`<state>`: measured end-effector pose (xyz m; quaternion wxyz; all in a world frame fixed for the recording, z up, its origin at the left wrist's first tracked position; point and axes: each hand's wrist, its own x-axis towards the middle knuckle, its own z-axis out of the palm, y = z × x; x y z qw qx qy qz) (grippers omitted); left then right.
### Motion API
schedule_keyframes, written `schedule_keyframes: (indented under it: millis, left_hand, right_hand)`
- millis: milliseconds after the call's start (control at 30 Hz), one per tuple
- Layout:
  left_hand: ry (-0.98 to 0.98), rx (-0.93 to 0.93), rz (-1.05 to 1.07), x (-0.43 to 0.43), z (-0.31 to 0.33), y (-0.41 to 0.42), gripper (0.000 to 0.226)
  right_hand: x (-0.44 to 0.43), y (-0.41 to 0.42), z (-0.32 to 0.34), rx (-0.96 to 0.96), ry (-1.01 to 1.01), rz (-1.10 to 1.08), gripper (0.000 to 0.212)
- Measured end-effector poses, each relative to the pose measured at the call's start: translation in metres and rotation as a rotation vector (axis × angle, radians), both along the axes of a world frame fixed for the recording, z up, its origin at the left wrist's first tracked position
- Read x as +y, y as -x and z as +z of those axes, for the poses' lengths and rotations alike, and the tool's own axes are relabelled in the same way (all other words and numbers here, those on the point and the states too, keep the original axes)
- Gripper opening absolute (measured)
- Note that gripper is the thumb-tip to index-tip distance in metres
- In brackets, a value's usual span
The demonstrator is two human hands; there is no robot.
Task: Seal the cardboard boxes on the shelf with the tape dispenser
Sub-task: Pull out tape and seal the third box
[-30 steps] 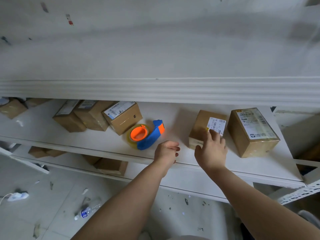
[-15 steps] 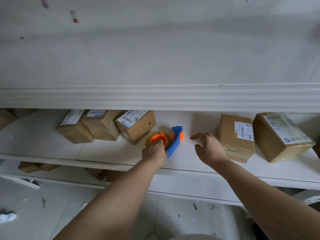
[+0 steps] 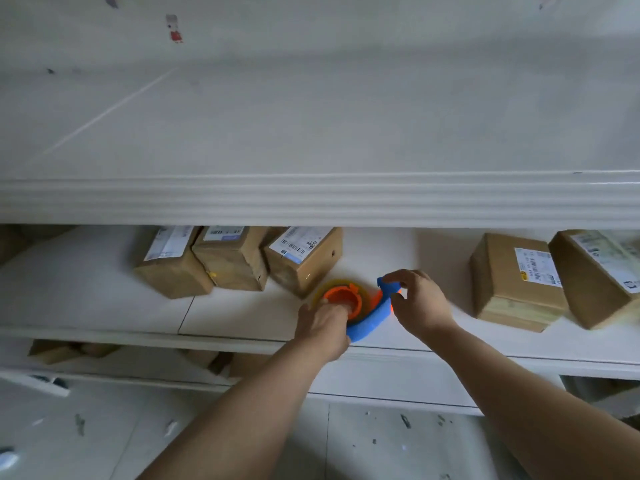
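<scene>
Here, left grip (image 3: 323, 327): fingers curled around the orange core of the blue-and-orange plastic tape dispenser (image 3: 367, 326).
Right grip (image 3: 420, 304): pinching the dispenser's blue tip.
Dispenser position: lying flat on the white shelf (image 3: 104, 299), between both hands.
Nearest target: labelled brown cardboard box (image 3: 304, 263), just behind-left of the dispenser, on the left grip's side.

Left hand (image 3: 323, 327) and right hand (image 3: 420, 303) grip the tape dispenser (image 3: 367, 328) on the shelf (image 3: 104, 306).

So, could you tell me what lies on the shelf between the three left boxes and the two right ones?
The tape dispenser, with the left hand and right hand on it, in the head view.
</scene>
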<state>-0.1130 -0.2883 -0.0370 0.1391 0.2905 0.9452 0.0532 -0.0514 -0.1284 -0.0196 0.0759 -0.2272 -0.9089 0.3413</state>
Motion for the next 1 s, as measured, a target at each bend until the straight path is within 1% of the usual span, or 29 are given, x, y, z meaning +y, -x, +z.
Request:
schedule_keyframes:
  millis: [200, 267, 367, 433, 500, 600, 700, 867, 933, 1000]
  left_hand:
    - [0.014, -0.019, 0.149, -0.069, 0.006, 0.008, 0.044]
    - [0.033, -0.028, 0.187, -0.093, 0.008, 0.014, 0.044]
    - [0.110, -0.005, 0.216, -0.129, 0.010, 0.025, 0.042]
    - [0.146, 0.031, 0.237, -0.147, 0.009, 0.033, 0.049]
    - [0.143, 0.073, 0.235, -0.160, 0.006, 0.041, 0.055]
    - [0.113, 0.115, 0.240, -0.167, 0.000, 0.052, 0.054]
    - [0.078, 0.143, 0.292, -0.168, -0.006, 0.060, 0.055]
    - [0.062, 0.222, 0.338, -0.175, -0.017, 0.070, 0.054]
    - [0.073, 0.230, 0.337, -0.175, -0.018, 0.073, 0.052]
    - [0.097, 0.233, 0.330, -0.172, -0.017, 0.074, 0.051]
  right_hand:
    - [-0.041, 0.032, 0.019, -0.017, -0.015, 0.206, 0.032]
    - [-0.056, 0.048, 0.026, -0.023, -0.046, 0.257, 0.035]
    - [-0.077, 0.075, 0.031, -0.008, -0.094, 0.293, 0.045]
    - [-0.088, 0.092, 0.033, -0.023, -0.174, 0.315, 0.053]
    - [-0.099, 0.109, 0.032, -0.092, -0.292, 0.379, 0.058]
    - [-0.113, 0.133, 0.023, -0.235, -0.419, 0.506, 0.065]
    - [-0.116, 0.144, 0.009, -0.327, -0.554, 0.548, 0.071]
    - [-0.101, 0.120, 0.014, -0.164, -0.670, 0.381, 0.056]
    - [-0.093, 0.111, 0.011, -0.126, -0.638, 0.349, 0.047]
    - [-0.085, 0.102, 0.007, -0.071, -0.565, 0.364, 0.051]
